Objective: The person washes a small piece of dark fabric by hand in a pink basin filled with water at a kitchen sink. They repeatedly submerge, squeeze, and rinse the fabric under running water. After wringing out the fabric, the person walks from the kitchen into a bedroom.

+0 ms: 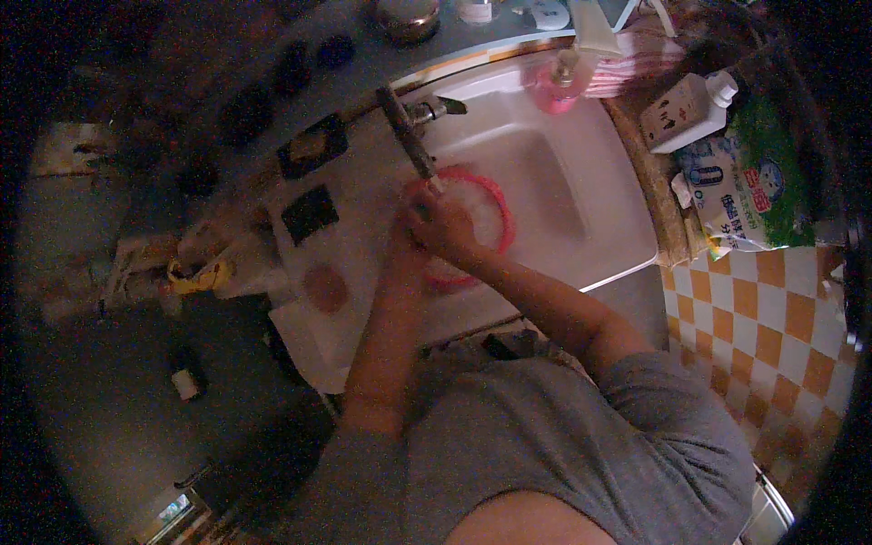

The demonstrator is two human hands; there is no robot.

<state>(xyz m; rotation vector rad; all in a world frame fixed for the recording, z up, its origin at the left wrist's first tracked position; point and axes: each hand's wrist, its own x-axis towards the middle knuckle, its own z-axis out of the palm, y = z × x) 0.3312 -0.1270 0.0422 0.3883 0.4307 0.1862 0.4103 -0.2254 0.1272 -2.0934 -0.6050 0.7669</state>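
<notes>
Both of my hands are together just below the spout of a faucet (412, 139), over a round basin with a red rim (505, 211) in a white sink (613, 204). My left hand (411, 221) lies against my right hand (443, 221), and their fingers overlap. Something pale shows inside the basin, too blurred to name. Dim light and blur hide whether either hand holds anything.
A pink bottle (558, 88) stands at the sink's far corner by a striped cloth (623, 71). On the right ledge are a white jug (688, 112) and a green and white bag (756, 184). Dark square pieces (310, 214) lie left of the basin.
</notes>
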